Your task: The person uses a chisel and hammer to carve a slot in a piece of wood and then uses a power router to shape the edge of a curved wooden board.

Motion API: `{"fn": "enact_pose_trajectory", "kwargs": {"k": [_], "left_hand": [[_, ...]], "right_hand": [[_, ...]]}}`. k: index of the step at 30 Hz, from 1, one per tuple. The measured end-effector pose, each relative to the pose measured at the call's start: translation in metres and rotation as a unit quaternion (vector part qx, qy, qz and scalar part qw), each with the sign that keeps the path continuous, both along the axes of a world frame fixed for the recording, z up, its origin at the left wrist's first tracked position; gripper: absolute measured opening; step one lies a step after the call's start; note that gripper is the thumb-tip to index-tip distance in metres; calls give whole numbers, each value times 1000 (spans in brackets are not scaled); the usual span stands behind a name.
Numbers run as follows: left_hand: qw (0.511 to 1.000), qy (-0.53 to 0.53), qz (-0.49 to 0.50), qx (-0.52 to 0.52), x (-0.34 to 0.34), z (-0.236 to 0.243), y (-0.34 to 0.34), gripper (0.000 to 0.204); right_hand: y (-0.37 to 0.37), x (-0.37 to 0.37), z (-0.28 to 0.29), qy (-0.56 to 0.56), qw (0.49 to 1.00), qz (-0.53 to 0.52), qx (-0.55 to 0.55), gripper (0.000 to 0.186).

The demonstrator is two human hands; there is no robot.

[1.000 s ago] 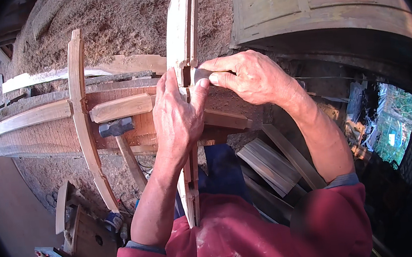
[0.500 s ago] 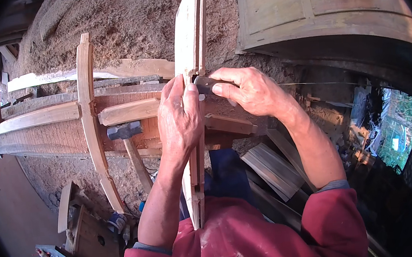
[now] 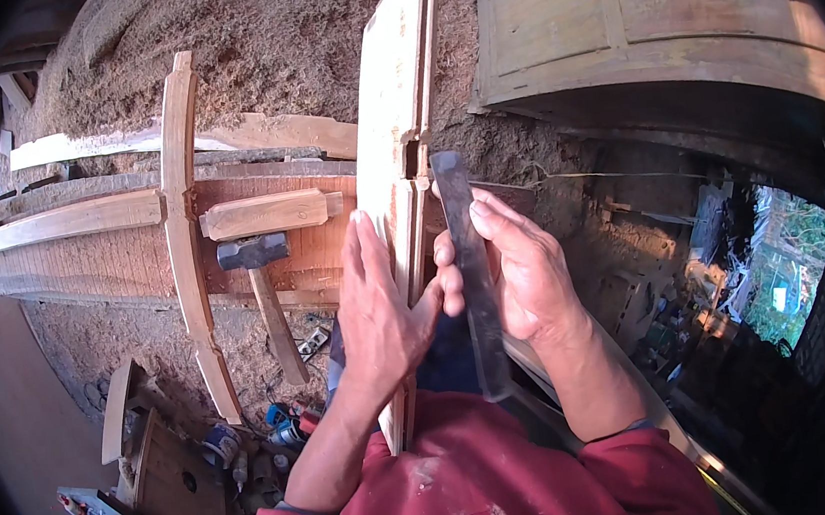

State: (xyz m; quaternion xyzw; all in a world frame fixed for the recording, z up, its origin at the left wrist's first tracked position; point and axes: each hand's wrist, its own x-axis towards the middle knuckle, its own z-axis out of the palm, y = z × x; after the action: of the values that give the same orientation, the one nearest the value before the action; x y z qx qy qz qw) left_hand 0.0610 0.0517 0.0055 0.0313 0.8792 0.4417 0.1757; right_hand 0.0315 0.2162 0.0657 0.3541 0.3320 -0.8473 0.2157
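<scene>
A long pale wooden frame piece stretches from the top of the view down to my red top. Its right edge has a groove and a dark mortise slot. My left hand lies on the lower half of it, fingers stretched upward and thumb spread across the grooved edge. To the right, my right hand grips a dark, flat metal bar, possibly a chisel; its upper end sits beside the frame, slightly apart from the slot. The bar's exact kind cannot be made out.
A sledgehammer lies left of the frame, below a short tenoned wood piece. A curved notched rail crosses the reddish plank. Sawdust is heaped beyond; a wooden cabinet stands far right.
My right hand has drawn the metal bar out of the slot and lowered it, tilting it upright. My left hand has slid down the frame, its fingers straightening. The frame has shifted slightly right.
</scene>
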Motion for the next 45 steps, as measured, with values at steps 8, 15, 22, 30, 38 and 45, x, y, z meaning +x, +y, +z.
{"fn": "enact_pose_trajectory", "kwargs": {"k": [8, 15, 22, 30, 38, 45], "left_hand": [[999, -22, -9, 46, 15, -14, 12, 93], [994, -49, 8, 101, 22, -15, 33, 93], [996, -59, -5, 69, 23, -13, 44, 94], [994, -76, -9, 73, 22, -11, 46, 90], [994, -75, -9, 75, 23, -12, 48, 90], [995, -66, -14, 67, 23, -14, 47, 89]], "right_hand": [[-17, 14, 23, 52, 948, 163, 269, 68], [-16, 6, 32, 26, 864, 268, 426, 55], [-8, 0, 32, 27, 827, 293, 479, 50], [-1, -6, 29, 34, 808, 317, 495, 48], [-10, -1, 17, 62, 804, 278, 522, 46], [-7, 0, 6, 97, 790, 274, 539, 45]]}}
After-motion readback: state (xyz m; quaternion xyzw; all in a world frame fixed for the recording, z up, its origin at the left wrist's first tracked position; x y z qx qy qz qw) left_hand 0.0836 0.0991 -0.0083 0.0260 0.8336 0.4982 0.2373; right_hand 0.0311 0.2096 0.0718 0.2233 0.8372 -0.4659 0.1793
